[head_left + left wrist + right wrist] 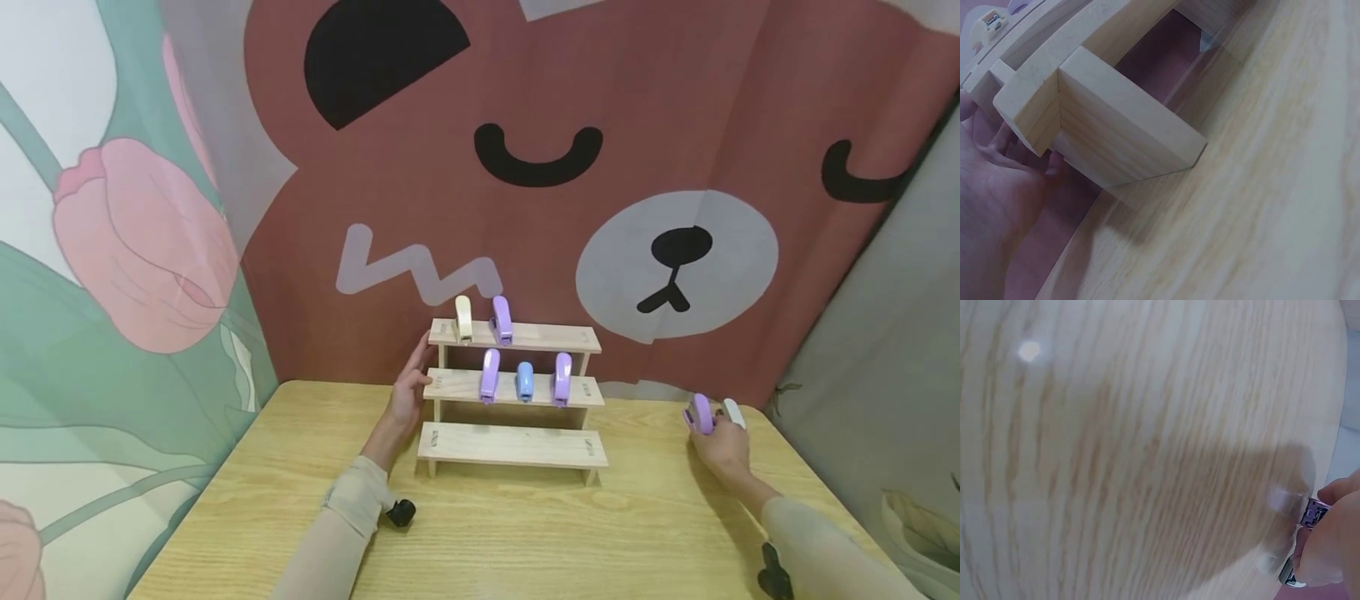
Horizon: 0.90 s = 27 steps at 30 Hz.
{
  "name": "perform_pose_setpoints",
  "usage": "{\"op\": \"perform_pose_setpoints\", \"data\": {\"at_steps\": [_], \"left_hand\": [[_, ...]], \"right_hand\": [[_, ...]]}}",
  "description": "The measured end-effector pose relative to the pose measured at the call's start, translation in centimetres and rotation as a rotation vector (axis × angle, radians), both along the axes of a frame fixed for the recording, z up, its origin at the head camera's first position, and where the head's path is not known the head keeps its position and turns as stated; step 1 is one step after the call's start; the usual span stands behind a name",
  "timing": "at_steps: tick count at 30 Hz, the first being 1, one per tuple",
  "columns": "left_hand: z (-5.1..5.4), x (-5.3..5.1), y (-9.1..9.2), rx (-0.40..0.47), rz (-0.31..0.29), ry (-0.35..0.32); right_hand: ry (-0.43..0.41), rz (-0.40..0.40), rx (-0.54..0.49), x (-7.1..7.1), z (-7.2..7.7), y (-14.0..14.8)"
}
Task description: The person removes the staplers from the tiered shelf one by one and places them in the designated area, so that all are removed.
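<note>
Currently, the right hand [726, 450] pinches a purple stapler [702, 412] at the far right of the table [660, 508]; whether it also grips the white stapler [734, 412] beside is unclear. The left hand [407, 398], fingers apart, touches the left end of the rack [512, 447] bearing five staplers [525, 381].

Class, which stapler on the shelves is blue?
The stapler between two purple ones on the middle shelf; the other four are purple or cream.

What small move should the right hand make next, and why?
Probably ease the purple stapler at the right hand leftward toward the bottom shelf: the hand appears to pinch it, that shelf holds no staplers, and both upper shelves carry some.
</note>
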<state>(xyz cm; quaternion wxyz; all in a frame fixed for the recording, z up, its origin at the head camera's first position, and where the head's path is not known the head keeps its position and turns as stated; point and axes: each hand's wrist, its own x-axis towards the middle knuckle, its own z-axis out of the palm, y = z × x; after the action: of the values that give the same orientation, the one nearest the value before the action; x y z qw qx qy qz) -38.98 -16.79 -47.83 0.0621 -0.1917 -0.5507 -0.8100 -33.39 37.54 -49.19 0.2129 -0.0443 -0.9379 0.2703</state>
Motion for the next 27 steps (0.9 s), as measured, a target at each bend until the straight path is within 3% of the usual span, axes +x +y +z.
{"op": "perform_pose_setpoints", "data": {"at_steps": [8,12,23,27], "left_hand": [[-0.1,-0.1,0.3,-0.005,0.017,0.013],[0.1,0.1,0.3,0.003,0.029,0.009],[0.3,0.3,0.3,-0.007,0.036,0.03],[0.4,0.3,0.3,-0.011,0.044,0.025]], "right_hand": [[0.029,-0.02,-0.031,0.3,0.8,0.0],[0.069,-0.005,-0.035,0.4,1.9,-0.5],[0.081,-0.006,-0.031,1.0,5.0,-3.2],[0.064,-0.002,-0.074,1.2,6.2,-4.6]]}}
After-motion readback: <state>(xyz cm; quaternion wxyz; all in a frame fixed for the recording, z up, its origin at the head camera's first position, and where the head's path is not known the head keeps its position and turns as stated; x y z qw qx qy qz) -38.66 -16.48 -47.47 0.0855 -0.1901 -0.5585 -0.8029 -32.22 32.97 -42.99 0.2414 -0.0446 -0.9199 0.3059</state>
